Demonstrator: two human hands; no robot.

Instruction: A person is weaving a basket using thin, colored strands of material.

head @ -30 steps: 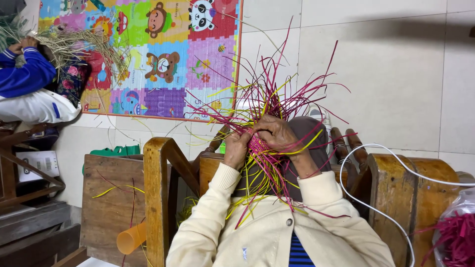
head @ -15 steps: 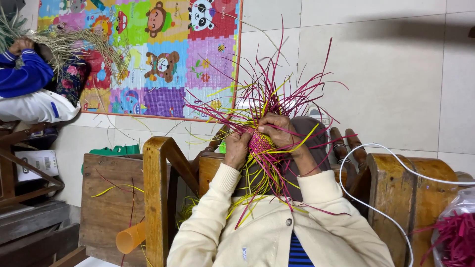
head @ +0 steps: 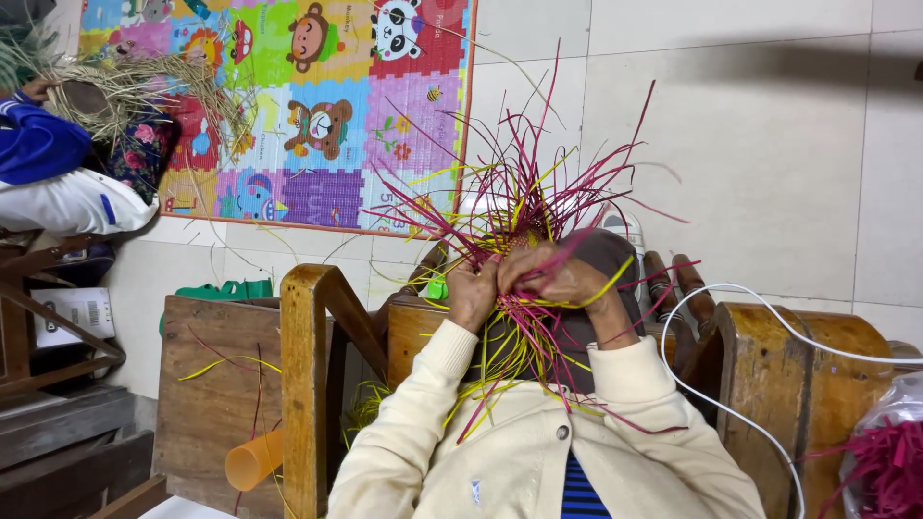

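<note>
Magenta and yellow straw strands (head: 524, 207) are gripped by both the left hand (head: 473, 293) and right hand (head: 558, 279). Right of them, a clear bag (head: 870, 432) holds more magenta straw (head: 889, 471).

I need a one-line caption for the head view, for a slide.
Both hands, left and right, grip a bundle of pink and yellow strips over a lap, wooden chairs alongside.

At the centre of the frame the two hands, left hand (head: 473, 293) and right hand (head: 562, 281), sat side by side on the bundle of strands (head: 524, 207), which fanned toward the top. The play mat (head: 317, 106) lay at upper left, with another person's sleeve (head: 38, 144) at the far left edge. A cup (head: 255, 459) lay at lower left beside the wooden chair frame (head: 306, 384). A cable (head: 740, 308) ran along the right.
</note>
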